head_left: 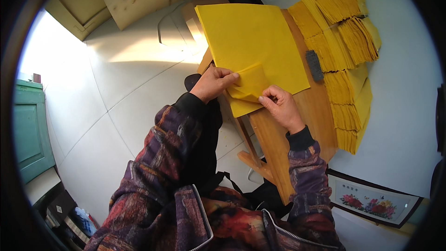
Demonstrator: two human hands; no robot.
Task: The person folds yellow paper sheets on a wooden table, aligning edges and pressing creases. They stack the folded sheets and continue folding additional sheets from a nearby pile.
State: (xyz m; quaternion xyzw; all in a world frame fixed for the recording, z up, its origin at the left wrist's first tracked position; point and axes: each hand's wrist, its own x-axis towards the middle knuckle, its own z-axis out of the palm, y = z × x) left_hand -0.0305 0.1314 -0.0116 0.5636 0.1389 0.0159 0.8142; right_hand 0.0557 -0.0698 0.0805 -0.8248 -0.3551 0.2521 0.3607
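A stack of large yellow paper sheets (253, 32) lies on a wooden table (283, 130), its left edge close to the table's side. Over the near part of the stack, both hands hold a thin folded yellow sheet (254, 80). My left hand (216, 82) pinches its left side between thumb and fingers. At the lower right corner of the fold, my right hand (281, 106) is closed in a pinch on the same sheet. The sheet's near edge is lifted and a little creased between the hands.
Several bundles of folded yellow paper (346, 42) are piled along the table's right side by the wall. A dark grey block (314, 65) lies beside them. A framed flower picture (371, 202) stands at lower right; a green cabinet (31, 130) is at far left.
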